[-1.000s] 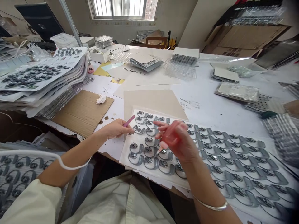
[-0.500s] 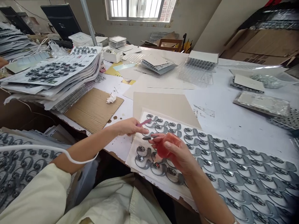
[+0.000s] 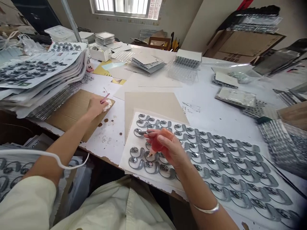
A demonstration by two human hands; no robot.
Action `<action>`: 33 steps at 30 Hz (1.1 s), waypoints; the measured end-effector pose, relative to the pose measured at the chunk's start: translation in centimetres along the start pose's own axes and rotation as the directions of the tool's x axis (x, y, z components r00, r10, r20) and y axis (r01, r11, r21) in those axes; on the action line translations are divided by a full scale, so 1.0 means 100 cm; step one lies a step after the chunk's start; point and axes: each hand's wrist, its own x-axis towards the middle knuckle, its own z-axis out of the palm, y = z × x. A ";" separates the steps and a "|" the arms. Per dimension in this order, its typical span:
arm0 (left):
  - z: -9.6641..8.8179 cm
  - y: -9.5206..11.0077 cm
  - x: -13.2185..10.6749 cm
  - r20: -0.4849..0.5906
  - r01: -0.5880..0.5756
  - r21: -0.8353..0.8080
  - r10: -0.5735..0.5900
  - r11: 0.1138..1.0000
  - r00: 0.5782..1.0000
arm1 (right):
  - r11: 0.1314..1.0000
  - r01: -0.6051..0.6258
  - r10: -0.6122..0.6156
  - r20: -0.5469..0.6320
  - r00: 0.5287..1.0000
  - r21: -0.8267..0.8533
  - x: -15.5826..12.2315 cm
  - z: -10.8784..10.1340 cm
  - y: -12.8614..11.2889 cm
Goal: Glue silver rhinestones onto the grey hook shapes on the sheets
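Note:
My left hand (image 3: 95, 107) grips a slim pink-handled tool (image 3: 105, 98) and rests at a crumpled white tissue (image 3: 107, 105) on a brown cardboard sheet (image 3: 76, 111). My right hand (image 3: 168, 147) holds a translucent orange bottle (image 3: 159, 140) with a pale pointed tip, plus a thin dark tool (image 3: 143, 132). That hand hovers over a white backing sheet (image 3: 124, 163) set with rows of grey curved pieces, each with a round shiny stud (image 3: 134, 150). My fingers hide some pieces. A larger sheet of the same pieces (image 3: 240, 188) lies to the right.
A tall stack of printed sheets (image 3: 38, 72) stands at the left. A beige card (image 3: 148, 105) lies behind the work sheet. Clear plastic trays (image 3: 182, 72) and packaged items lie across the white table (image 3: 206, 95). A cable (image 3: 48, 155) crosses my left forearm.
My left hand has moved left, off the work sheet, to the tissue on the cardboard. My right hand has shifted slightly left and up. The view has also shifted.

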 end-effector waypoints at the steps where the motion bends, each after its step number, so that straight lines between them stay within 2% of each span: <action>1: 0.005 0.004 -0.009 0.033 -0.011 -0.042 0.012 0.999 0.999 | 1.000 0.000 0.000 -0.003 1.000 0.000 0.000 0.000 0.001; 3: 0.013 0.017 -0.032 0.133 -0.052 -0.129 0.069 0.990 0.989 | 1.000 -0.001 0.000 -0.011 1.000 -0.005 0.001 0.000 0.001; 5: 0.018 0.034 -0.058 0.311 -0.117 -0.298 0.212 0.947 0.926 | 1.000 -0.004 0.003 -0.021 1.000 -0.012 0.002 0.000 0.002; 7: 0.021 0.052 -0.080 0.392 -0.182 -0.399 0.346 0.899 0.852 | 1.000 -0.015 0.015 -0.027 1.000 -0.014 0.002 0.002 0.002; 9: 0.024 0.066 -0.097 0.361 -0.276 -0.455 0.459 0.846 0.812 | 0.999 -0.036 0.036 -0.032 0.999 -0.011 0.000 0.004 0.002; 12: 0.033 0.074 -0.110 0.268 -0.438 -0.460 0.591 0.772 0.761 | 0.999 -0.054 0.054 -0.052 0.997 -0.005 -0.002 0.008 0.000; 16: 0.044 0.074 -0.118 0.177 -0.582 -0.328 0.654 0.744 0.736 | 0.999 -0.031 0.030 -0.069 0.997 -0.016 -0.005 0.012 -0.002; 19: 0.045 0.077 -0.124 0.183 -0.657 -0.205 0.688 0.725 0.702 | 1.000 -0.021 0.021 -0.056 0.998 -0.010 -0.005 0.014 -0.003; 23: 0.039 0.083 -0.130 0.222 -0.708 -0.101 0.710 0.699 0.669 | 1.000 -0.006 0.008 -0.114 0.993 0.021 -0.006 0.014 -0.004; 31: 0.035 0.076 -0.133 0.140 -0.777 -0.091 0.781 0.623 0.609 | 1.000 0.022 -0.023 -0.084 0.996 -0.010 -0.008 0.015 -0.004; 33: 0.035 0.072 -0.133 0.138 -0.781 -0.067 0.781 0.621 0.609 | 0.999 0.045 -0.047 -0.091 0.995 -0.021 -0.008 0.014 -0.005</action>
